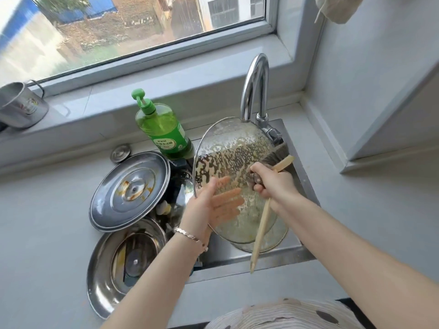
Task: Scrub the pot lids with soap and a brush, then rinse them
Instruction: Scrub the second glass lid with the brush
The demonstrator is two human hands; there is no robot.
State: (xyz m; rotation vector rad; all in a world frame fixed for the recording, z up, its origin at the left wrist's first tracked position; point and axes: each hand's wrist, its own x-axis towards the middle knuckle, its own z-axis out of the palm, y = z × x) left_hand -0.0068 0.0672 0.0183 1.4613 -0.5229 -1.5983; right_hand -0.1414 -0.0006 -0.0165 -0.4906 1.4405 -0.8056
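Over sink (261, 262), left hand (209, 207) flat behind lid (228, 148), right hand (273, 184) gripping brush (261, 224)

Daylight comes through a wide window (133, 27) that looks out on brick buildings (135, 10). Below it runs a deep grey sill (166, 74) with a metal mug (22, 105) at its left end. A plain pale wall (380, 79) rises right of the grey counter (42, 222). A cloth (337, 8) hangs at top right.
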